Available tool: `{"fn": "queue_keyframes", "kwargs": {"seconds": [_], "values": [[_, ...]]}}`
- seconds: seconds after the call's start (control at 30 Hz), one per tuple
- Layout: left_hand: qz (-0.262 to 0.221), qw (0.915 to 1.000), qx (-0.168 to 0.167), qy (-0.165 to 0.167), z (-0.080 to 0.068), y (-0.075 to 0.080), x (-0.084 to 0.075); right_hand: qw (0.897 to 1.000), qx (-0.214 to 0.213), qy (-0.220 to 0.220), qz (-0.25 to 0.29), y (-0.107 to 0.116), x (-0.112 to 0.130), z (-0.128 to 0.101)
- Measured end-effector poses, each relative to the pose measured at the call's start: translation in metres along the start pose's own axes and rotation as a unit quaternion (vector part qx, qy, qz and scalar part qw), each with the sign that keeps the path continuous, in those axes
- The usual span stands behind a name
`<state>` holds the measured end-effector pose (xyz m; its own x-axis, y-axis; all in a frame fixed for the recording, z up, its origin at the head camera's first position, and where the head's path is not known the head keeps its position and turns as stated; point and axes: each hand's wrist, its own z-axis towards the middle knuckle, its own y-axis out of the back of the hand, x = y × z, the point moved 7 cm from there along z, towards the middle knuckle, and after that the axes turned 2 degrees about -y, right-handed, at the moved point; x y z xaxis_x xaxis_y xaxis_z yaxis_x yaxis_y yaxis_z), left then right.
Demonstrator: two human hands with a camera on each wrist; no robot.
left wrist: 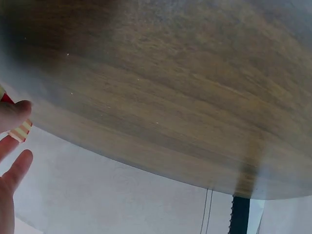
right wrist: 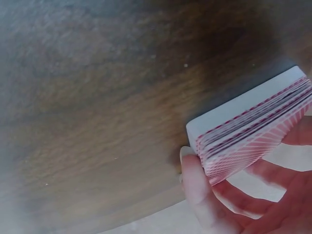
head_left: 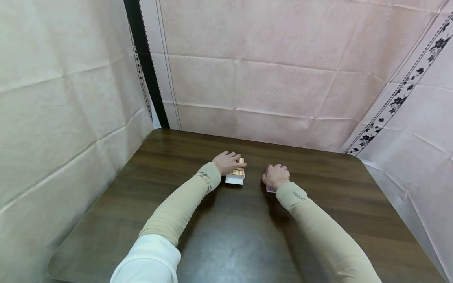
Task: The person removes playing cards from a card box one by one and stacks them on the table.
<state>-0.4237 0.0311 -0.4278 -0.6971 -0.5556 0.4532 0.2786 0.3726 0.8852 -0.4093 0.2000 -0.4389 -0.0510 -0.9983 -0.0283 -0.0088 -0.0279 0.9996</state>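
A: Obs. 1. The left hand [head_left: 228, 162] rests on top of a small box with a gold-and-cream striped lid and white sides [head_left: 236, 175], fingers curled over its far edge. My reading: it is pinned flat to the dark wood-grain table [head_left: 226, 236] so it cannot slide.

B: Agreed. The left wrist view shows only fingertips [left wrist: 14, 114] against a striped corner of that box [left wrist: 20, 130], so the grip itself is barely seen there. And the other side?

A: The right hand [head_left: 276, 176] is closed around a squared stack of playing cards with red-patterned backs and white edges [right wrist: 251, 129]. Thumb [right wrist: 195, 178] on one long side, fingers underneath (the classic dealer's cradle, I would judge, keeping the edges flush). From the head camera only a pale sliver of the stack [head_left: 271, 190] shows below the knuckles.

B: Position of the stack?

A: In the right hand, low over the table, near its middle; whether it touches the wood I cannot tell. The box sits just left of it, the two apart with a strip of bare wood between.

B: Room to move?

A: Plenty of bare wood towards the person and out to both sides. The far edge is near, and pinkish sheeted walls [head_left: 269, 78] close in the back and both flanks, tight against the table edge.
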Motion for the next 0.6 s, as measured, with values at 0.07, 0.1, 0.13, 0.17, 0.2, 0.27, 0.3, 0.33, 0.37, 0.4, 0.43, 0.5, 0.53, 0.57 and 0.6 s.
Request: {"fn": "queue_keyframes", "kwargs": {"seconds": [0.07,0.1,0.13,0.17,0.2,0.27,0.3,0.33,0.37,0.4,0.43,0.5,0.53,0.57,0.6], "values": [[0.011,0.9999,-0.002,-0.01,0.001,0.001,-0.002,1.0,0.004,-0.004,-0.004,0.0,0.0,0.0],[0.014,0.9998,-0.005,-0.014,0.002,0.002,-0.003,1.0,0.006,-0.007,-0.004,0.0,0.0,-0.001],[0.015,0.9998,-0.004,-0.016,0.003,0.002,-0.004,1.0,0.007,-0.008,-0.003,0.001,0.001,-0.002],[0.018,0.9997,-0.005,-0.018,0.003,0.001,-0.005,1.0,0.01,-0.009,-0.002,0.001,0.001,-0.004],[0.02,0.9996,-0.001,-0.02,0.004,0.0,-0.007,1.0,0.012,-0.01,-0.002,0.001,0.001,-0.006],[0.018,0.9996,0.004,-0.023,0.004,0.0,-0.008,1.0,0.017,-0.008,-0.001,0.001,0.002,-0.008],[0.015,0.9996,0.008,-0.023,0.004,0.0,-0.009,1.0,0.019,-0.006,-0.003,0.002,0.003,-0.008],[0.014,0.9995,0.011,-0.025,0.004,0.0,-0.009,1.0,0.021,-0.003,-0.007,0.003,0.004,-0.009],[0.015,0.9994,0.014,-0.027,0.004,0.0,-0.009,1.0,0.019,-0.001,-0.011,0.004,0.004,-0.009],[0.014,0.9994,0.014,-0.028,0.005,0.001,-0.009,1.0,0.016,0.002,-0.015,0.006,0.005,-0.009],[0.015,0.9994,0.014,-0.029,0.005,0.001,-0.009,1.0,0.008,0.006,-0.017,0.008,0.006,-0.009],[0.018,0.9993,0.015,-0.03,0.005,0.0,-0.009,1.0,-0.017,0.014,-0.014,0.016,0.007,-0.009],[0.02,0.9992,0.016,-0.03,0.005,-0.001,-0.008,0.999,-0.033,0.018,-0.008,0.021,0.008,-0.009],[0.017,0.9993,0.016,-0.029,0.005,-0.002,-0.007,0.999,-0.049,0.022,0.0,0.026,0.009,-0.009],[0.014,0.9994,0.016,-0.027,0.004,-0.003,-0.006,0.998,-0.063,0.027,0.009,0.031,0.009,-0.009]]}}
